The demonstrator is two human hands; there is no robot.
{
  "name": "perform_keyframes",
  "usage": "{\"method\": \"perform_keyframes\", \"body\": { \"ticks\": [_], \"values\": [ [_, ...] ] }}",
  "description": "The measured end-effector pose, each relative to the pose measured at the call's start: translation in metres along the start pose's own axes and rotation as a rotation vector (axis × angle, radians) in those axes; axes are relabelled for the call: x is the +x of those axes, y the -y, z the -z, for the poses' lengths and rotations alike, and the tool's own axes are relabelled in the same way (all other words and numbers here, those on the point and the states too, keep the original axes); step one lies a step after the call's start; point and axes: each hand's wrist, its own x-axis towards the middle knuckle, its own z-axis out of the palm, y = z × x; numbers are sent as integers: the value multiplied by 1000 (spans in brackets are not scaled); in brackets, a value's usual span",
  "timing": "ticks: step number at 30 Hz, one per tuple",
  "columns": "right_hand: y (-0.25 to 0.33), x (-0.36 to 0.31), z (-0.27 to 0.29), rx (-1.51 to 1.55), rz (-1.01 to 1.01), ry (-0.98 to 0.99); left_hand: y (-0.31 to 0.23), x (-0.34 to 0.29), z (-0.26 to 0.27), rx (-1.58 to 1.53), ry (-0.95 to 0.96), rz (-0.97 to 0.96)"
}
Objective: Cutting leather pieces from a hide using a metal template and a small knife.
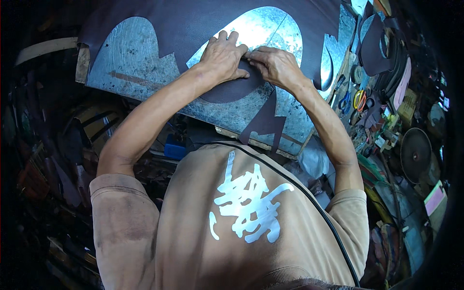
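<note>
My left hand [223,59] lies with its fingers spread, pressing on a dark brown piece of leather [233,91] with a rounded lower edge. Beside it, the fingers of my right hand [276,66] are pinched together near the left forefinger, at the upper part of the leather piece. What they pinch is hidden. Beyond both hands stretches a large dark brown leather sheet [193,19] with rounded cut-outs. Bare metal of the work surface [130,50] shows through them. A jagged leather scrap [265,123] hangs over the near edge.
Right of the work surface lie blue-handled scissors [344,102], orange-handled scissors [359,100], a roll of tape [356,74] and leather offcuts [374,50]. Farther right is a round dark disc [415,155]. A black cable [309,195] crosses my shirt. A clear plastic bag [314,157] is near the front corner.
</note>
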Motion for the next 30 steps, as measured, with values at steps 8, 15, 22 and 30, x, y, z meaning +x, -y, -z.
{"method": "perform_keyframes", "body": {
  "ticks": [8,15,22,30],
  "values": [
    [-8,-23,3,74,-106,-39,-4,1,-7,60,-11,31],
    [0,-53,4,99,-285,-75,-5,0,-5,83,-18,5],
    [11,-81,-5,134,-409,-153,-5,2,-6,113,-28,1],
    [23,-94,-11,136,-486,-214,-24,15,2,141,75,-9]
  ]
}}
